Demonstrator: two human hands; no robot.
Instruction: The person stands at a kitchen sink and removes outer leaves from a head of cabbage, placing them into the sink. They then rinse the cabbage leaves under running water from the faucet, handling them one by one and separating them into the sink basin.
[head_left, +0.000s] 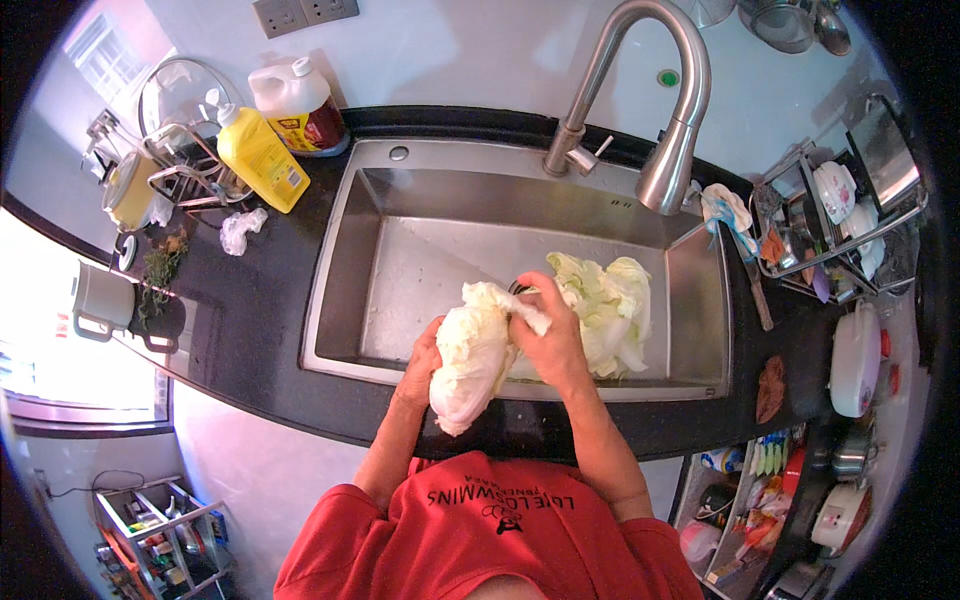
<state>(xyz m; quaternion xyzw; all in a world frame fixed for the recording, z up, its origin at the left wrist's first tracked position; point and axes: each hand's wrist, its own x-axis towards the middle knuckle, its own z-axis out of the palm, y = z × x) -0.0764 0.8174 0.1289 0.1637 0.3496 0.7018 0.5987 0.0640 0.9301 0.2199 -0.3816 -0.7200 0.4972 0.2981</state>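
Observation:
A pale napa cabbage point(468, 362) is held over the front edge of the steel sink point(430, 260), its base tilted toward me. My left hand point(421, 366) is closed around its left side. At its upper right, my right hand point(549, 330) grips a cabbage leaf point(528, 313) that still reaches across to the head. Several loose cabbage leaves point(612, 312) lie in the right part of the sink, just beyond my right hand. Fingers of both hands are partly hidden behind the cabbage.
A tall steel faucet point(690, 90) arches over the sink's back right. On the left counter stand a yellow bottle point(262, 160), a plastic jug point(300, 105) and a crumpled white bag point(242, 230). At right are a dish rack point(840, 215), a knife point(760, 295) and a brown cloth point(770, 388).

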